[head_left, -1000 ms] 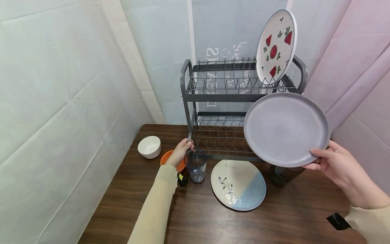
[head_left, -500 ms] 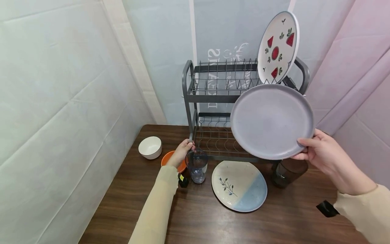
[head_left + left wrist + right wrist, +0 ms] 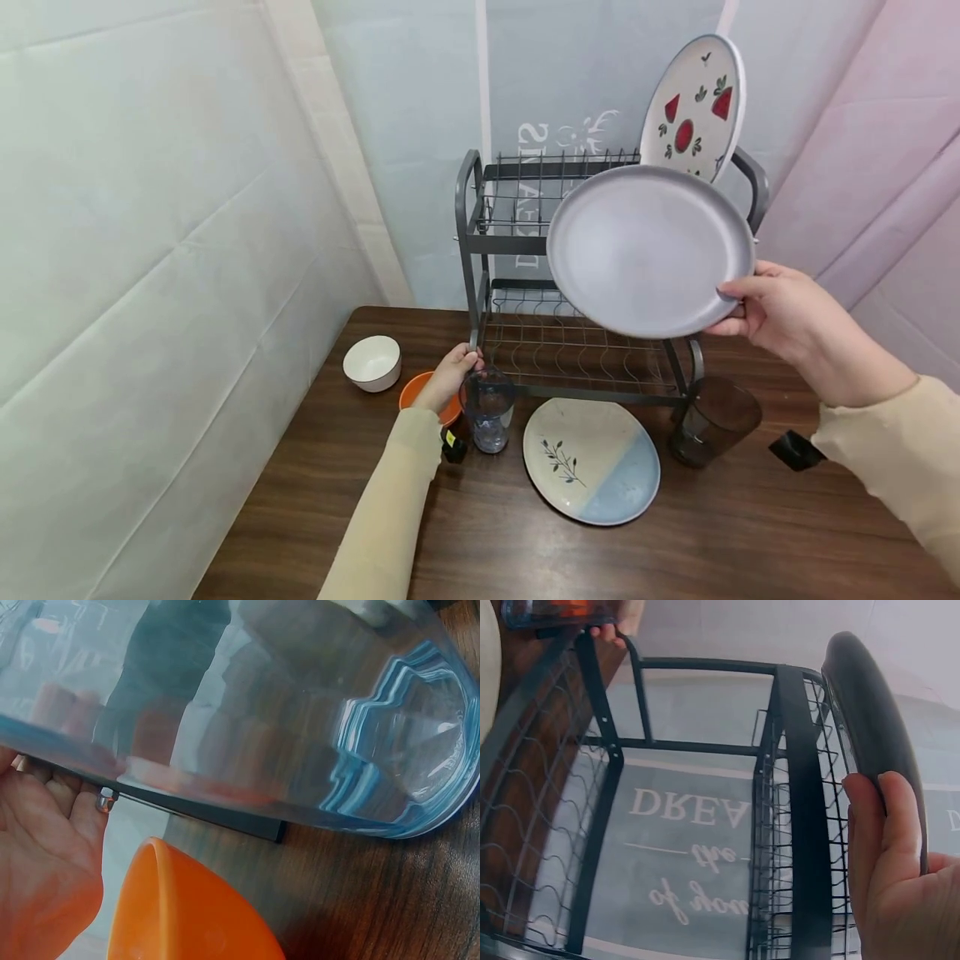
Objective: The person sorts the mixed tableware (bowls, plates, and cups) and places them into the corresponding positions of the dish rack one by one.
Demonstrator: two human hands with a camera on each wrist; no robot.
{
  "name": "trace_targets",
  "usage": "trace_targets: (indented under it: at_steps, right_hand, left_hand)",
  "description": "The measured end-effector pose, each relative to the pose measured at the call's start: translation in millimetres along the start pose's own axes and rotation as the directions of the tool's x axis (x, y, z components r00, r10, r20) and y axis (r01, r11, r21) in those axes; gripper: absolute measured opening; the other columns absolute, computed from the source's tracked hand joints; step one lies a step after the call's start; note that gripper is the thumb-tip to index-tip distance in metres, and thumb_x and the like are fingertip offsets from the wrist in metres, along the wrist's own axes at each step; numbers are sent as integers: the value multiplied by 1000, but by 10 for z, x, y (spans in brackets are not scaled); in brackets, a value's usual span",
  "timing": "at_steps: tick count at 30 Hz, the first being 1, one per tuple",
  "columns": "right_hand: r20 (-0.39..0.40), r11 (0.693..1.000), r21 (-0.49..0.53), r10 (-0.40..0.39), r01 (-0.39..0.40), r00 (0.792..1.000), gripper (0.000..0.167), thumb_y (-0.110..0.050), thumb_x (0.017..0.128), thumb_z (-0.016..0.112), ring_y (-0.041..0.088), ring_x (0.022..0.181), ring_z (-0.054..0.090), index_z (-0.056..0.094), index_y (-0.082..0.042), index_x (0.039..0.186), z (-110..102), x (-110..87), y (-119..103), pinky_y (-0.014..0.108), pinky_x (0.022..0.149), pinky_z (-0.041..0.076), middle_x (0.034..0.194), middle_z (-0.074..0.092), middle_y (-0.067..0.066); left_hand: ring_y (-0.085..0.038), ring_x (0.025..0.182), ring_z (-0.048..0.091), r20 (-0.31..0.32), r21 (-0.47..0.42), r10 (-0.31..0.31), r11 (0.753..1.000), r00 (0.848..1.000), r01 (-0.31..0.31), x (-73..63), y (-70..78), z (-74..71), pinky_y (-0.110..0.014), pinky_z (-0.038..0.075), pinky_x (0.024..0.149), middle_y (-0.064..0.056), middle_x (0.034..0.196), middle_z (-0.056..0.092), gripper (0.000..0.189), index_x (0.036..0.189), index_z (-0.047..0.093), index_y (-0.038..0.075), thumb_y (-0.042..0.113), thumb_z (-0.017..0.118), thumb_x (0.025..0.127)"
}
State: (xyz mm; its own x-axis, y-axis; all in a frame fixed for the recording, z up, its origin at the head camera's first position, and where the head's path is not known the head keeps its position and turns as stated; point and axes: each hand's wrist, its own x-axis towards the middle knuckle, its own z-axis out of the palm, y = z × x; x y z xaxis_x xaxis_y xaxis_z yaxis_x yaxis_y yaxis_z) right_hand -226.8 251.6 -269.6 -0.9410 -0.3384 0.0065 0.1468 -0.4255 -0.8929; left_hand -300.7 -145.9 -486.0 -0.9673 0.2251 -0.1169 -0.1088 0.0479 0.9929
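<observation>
My right hand (image 3: 787, 321) pinches the edge of a round grey plate (image 3: 651, 250), thumb on its face and fingers behind. The plate is held up in front of the black two-tier dish rack (image 3: 525, 244), hiding part of the upper tier. In the right wrist view the plate (image 3: 874, 712) shows nearly edge-on beside the upper tier. My left hand (image 3: 452, 375) grips the rack's front left post near its foot. Next to that hand stand a clear bluish glass (image 3: 489, 412) and an orange bowl (image 3: 418, 390); the glass (image 3: 247, 712) fills much of the left wrist view.
A white plate with watermelon pictures (image 3: 697, 108) stands in the upper tier at the right. On the table (image 3: 480, 542) are a cream-and-blue plate (image 3: 592, 462), a dark tinted glass (image 3: 712, 421) at the right, and a white bowl (image 3: 372, 364) at the left.
My right hand has raised the grey plate and carried it leftward, from low at the rack's right side to the upper tier's front. My left hand keeps its grip on the post.
</observation>
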Motion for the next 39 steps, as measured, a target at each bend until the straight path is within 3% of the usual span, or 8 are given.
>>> trace_targets:
  at_steps: [3, 8, 10, 12, 17, 24, 31, 39]
  right_hand:
    - [-21, 1000, 2, 17, -17, 1000, 34, 10, 94, 34, 27, 74, 70, 64, -5, 98, 40, 67, -107, 36, 58, 55, 87, 68, 13]
    - [-118, 994, -109, 17, -30, 993, 31, 7, 94, 37, 22, 71, 70, 63, -9, 93, 145, 209, -257, 33, 57, 55, 84, 69, 7]
    - [-163, 986, -163, 18, -45, 986, 24, 6, 94, 38, 19, 70, 70, 57, -9, 99, 195, 288, -320, 31, 57, 55, 82, 69, 4]
    - [-184, 979, -193, 31, -68, 982, 27, 5, 94, 37, 19, 68, 70, 47, -9, 115, 239, 376, -394, 30, 58, 55, 80, 69, 3]
    - [-255, 970, -228, 24, -85, 967, 38, 5, 93, 38, 20, 63, 69, 36, -12, 126, 358, 587, -562, 33, 56, 55, 74, 68, 4]
    - [-381, 969, -237, -25, -72, 924, 66, 7, 90, 39, 20, 53, 66, 14, -14, 148, 535, 745, -741, 36, 50, 54, 63, 66, 4]
    - [-491, 945, -319, -97, -75, 866, 59, 8, 87, 43, 20, 47, 64, 32, -13, 142, 731, 896, -871, 36, 50, 54, 54, 61, 3]
    - [-542, 874, -470, -179, -120, 821, 56, 4, 87, 38, 20, 41, 62, 27, -3, 142, 851, 997, -970, 30, 53, 54, 44, 56, 2]
  left_hand:
    - [-13, 76, 55, -9, -1, 19, 1000, 1000, -19, 9, -10, 10, -25, 46, 74, 0, 79, 47, 16, 100, 46, 8, 19, 34, 101]
    - [-12, 75, 55, -16, 3, 29, 1000, 999, -29, 32, -9, 14, -24, 46, 75, 1, 78, 47, 15, 101, 46, 7, 16, 34, 101]
    - [-11, 75, 55, -12, 11, 26, 1000, 1000, -26, 39, -4, 13, -23, 46, 74, 1, 78, 47, 15, 101, 45, 7, 16, 34, 101]
    - [-11, 76, 55, -6, 14, 25, 1000, 1000, -25, 46, -5, 16, -23, 46, 73, 1, 78, 48, 16, 101, 45, 7, 17, 34, 101]
    - [-11, 76, 54, 11, -6, 5, 1000, 1000, -5, 29, 18, 24, -23, 47, 73, 1, 79, 48, 16, 102, 45, 7, 18, 34, 101]
    - [-14, 78, 54, 5, -10, -15, 1000, 1000, 15, 47, -12, 18, -24, 47, 76, 0, 81, 47, 16, 103, 46, 9, 21, 35, 101]
    - [-14, 80, 54, -9, -2, -8, 1000, 1000, 8, 48, 2, 4, -25, 47, 78, 0, 81, 48, 16, 104, 46, 9, 20, 35, 101]
    - [-13, 78, 55, -17, -9, -6, 1000, 1000, 5, 36, -2, -10, -24, 47, 76, 0, 80, 48, 17, 103, 46, 8, 21, 34, 101]
